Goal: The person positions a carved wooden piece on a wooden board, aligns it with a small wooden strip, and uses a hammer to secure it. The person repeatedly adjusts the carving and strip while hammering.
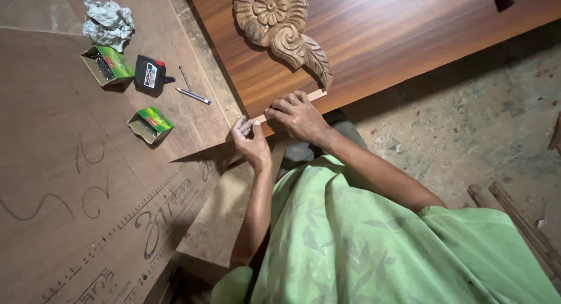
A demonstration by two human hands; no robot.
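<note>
A person in a pale green leaf-patterned garment presses a thin, light-coloured wooden strip against the near edge of a polished reddish-brown wooden panel. The right hand lies on top of the strip at that edge, fingers curled and held close together, fingertips bearing down on the wood. The left hand, just beside it at the panel's corner, pinches the strip's end between thumb and bent fingers.

On the panel, above the hands, sits a carved wooden flower-and-scroll ornament, its tail reaching almost to the strip.

Left of the panel lies a brown plywood sheet marked with chalk scrawls. On it rest two small open green cardboard boxes, a black tape measure with a red tab, a blue-tipped pencil, and a crumpled grey rag. Right of the panel is a stained concrete floor.
</note>
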